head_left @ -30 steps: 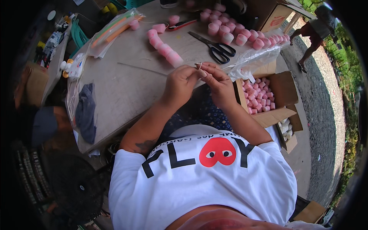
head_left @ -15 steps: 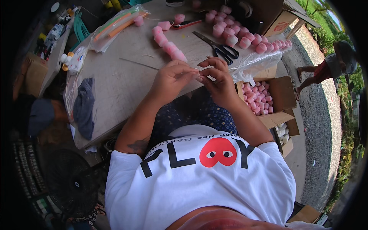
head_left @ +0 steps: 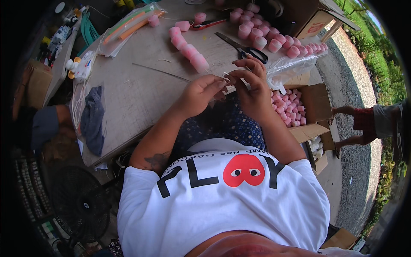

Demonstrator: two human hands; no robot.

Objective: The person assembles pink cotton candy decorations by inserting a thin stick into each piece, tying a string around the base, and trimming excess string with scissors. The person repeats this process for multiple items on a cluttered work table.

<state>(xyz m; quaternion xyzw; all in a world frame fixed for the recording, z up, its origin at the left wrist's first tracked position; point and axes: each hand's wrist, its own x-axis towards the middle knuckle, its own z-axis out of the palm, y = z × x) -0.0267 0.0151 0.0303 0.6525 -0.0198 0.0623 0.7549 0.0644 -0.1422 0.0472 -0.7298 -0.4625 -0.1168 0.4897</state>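
My left hand [head_left: 202,93] is closed in a pinch at the table's near edge. A long thin metal rod [head_left: 160,72] runs from the tabletop into it; its near end is hidden by the fingers. Close beside it, my right hand [head_left: 253,88] pinches a thin white string [head_left: 227,74] between thumb and forefinger, its other fingers raised and curled. The fingertips of both hands almost meet. Just beyond the left hand, a row of pink frosted cylinders [head_left: 189,51] lies end to end, with a short strand at the near end.
Black-handled scissors [head_left: 244,48] and a red cutter [head_left: 209,24] lie on the table [head_left: 124,94]. More pink cylinders [head_left: 256,33] stand at the far right. An open carton [head_left: 317,103] of pink pieces sits right of me. A dark cloth [head_left: 93,120] lies left; another person [head_left: 364,124] is at right.
My hands have shifted slightly right and nearer, and the white string shows more between them. The row's near cylinder is more exposed. The person at right has moved nearer.
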